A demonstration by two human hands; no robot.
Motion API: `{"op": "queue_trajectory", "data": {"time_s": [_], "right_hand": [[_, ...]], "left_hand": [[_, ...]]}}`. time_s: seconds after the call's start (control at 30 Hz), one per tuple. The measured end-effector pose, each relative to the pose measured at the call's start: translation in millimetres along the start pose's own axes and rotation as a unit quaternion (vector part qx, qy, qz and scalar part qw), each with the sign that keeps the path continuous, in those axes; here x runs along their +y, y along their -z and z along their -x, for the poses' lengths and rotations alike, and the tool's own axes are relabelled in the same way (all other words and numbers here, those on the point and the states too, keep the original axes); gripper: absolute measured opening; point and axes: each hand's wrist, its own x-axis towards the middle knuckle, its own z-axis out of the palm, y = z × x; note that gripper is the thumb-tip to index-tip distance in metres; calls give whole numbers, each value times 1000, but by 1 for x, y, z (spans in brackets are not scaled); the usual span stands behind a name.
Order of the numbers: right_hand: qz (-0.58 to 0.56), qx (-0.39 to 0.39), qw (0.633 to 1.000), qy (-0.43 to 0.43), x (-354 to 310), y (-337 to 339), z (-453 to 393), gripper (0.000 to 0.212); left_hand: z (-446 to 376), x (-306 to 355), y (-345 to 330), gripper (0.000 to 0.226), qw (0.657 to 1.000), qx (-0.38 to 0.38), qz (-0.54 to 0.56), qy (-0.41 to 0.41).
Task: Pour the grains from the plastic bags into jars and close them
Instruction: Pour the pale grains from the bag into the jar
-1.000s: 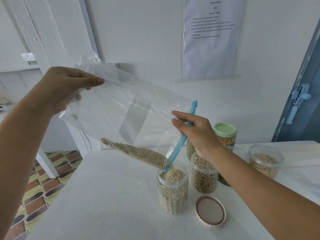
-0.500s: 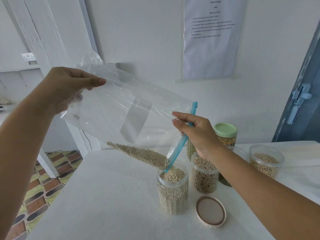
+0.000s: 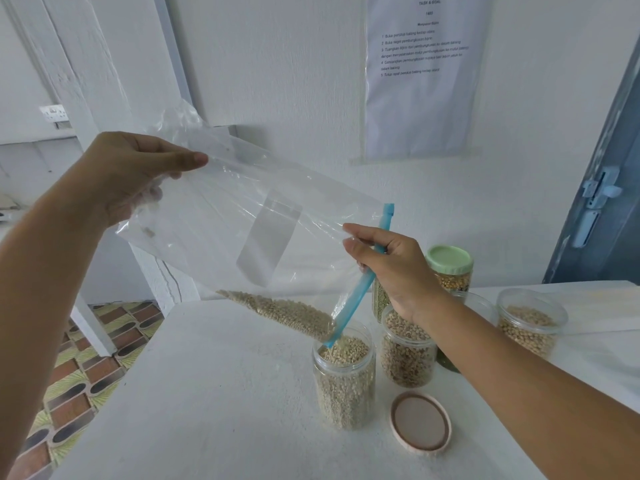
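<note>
I hold a clear plastic bag [image 3: 221,220] with a blue zip strip [image 3: 360,292] tilted down to the right. My left hand [image 3: 131,174] pinches its raised bottom corner. My right hand [image 3: 391,265] grips the zip end. Pale grains [image 3: 287,315] lie along the bag's lower edge and run out of its low corner into an open clear jar [image 3: 344,386], which is nearly full. Its beige lid [image 3: 420,422] lies flat on the table to the right of that jar.
On the white table [image 3: 214,410] stand more jars: an open one with beans [image 3: 407,355] right behind, an open one with grains [image 3: 530,320] at the right, a green-lidded one [image 3: 450,268] at the back. The table's left edge drops to a tiled floor [image 3: 79,368]. A wall rises close behind.
The heap of grains in the bag has grown shorter and slid toward the low corner. The level in the jar has risen slightly. Both hands have hardly moved.
</note>
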Motion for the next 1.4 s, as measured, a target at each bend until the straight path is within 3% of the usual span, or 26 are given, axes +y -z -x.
{"op": "queue_trajectory", "data": {"time_s": [0.6,1.17,1.4], "right_hand": [[9,14,1000,7,2,2,-2,26],[18,22,1000,15,2,0,-4,26],[15,31,999,21,2,0,-3,26]], "left_hand": [[-2,-6,-2,42,1000,-22,5,-16],[-6,-5,-1,35,1000,-18,8,-16],[-8,0,-1,43,1000,-16,-1,-26]]}}
